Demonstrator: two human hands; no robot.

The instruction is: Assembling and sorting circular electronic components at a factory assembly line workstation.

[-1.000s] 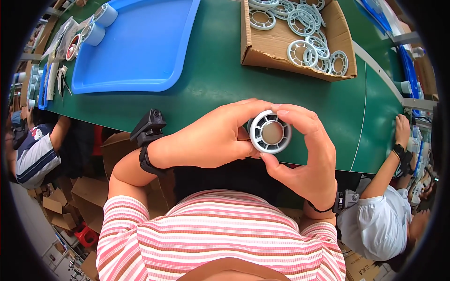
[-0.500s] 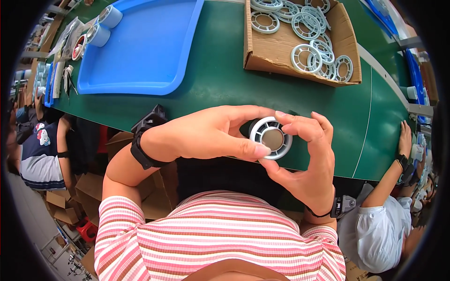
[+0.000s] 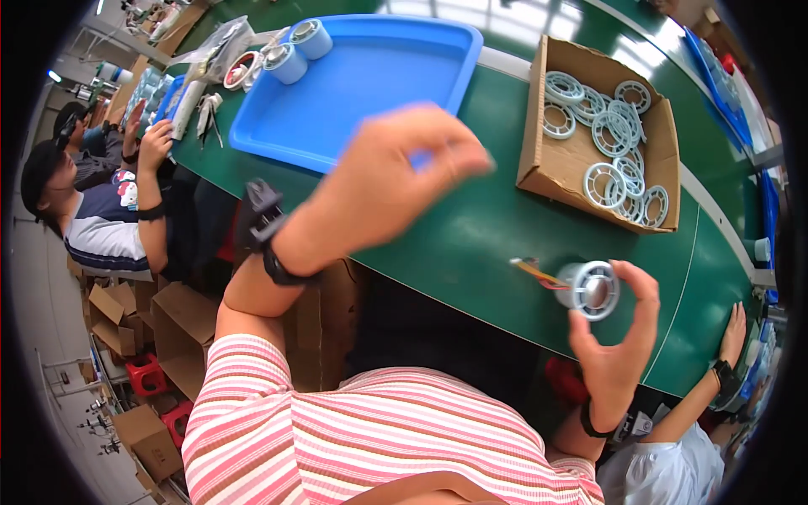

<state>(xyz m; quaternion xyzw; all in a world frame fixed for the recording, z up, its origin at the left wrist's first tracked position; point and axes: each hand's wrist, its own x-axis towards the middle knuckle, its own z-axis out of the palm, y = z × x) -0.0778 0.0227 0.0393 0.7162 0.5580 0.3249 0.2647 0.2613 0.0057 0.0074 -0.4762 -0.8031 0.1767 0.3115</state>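
My right hand (image 3: 619, 341) grips a small white cylindrical housing with a spoked ring face (image 3: 596, 290) between thumb and forefinger, above the table's front part. Thin coloured wires (image 3: 539, 272), yellow and red among them, stick out from its left side and end in a small pale connector. My left hand (image 3: 391, 177) is raised apart from it, over the near right edge of the blue tray (image 3: 358, 101). Motion smears its fingers; the thumb and fingertips lie close together, and I make out nothing between them.
A cardboard box (image 3: 528, 160) of several pale spoked rings (image 3: 604, 185) stands at the back right. Two white cylinders (image 3: 284, 63) sit in the tray's far left corner. Tools (image 3: 208, 118) and a tape roll (image 3: 244, 70) lie left of it. Co-workers sit on both sides; one hand (image 3: 732, 332) rests at right.
My left hand has let go of the ringed housing and risen away to the upper left. My right hand alone holds it, lower and further right; its wires now show. The view has shifted.
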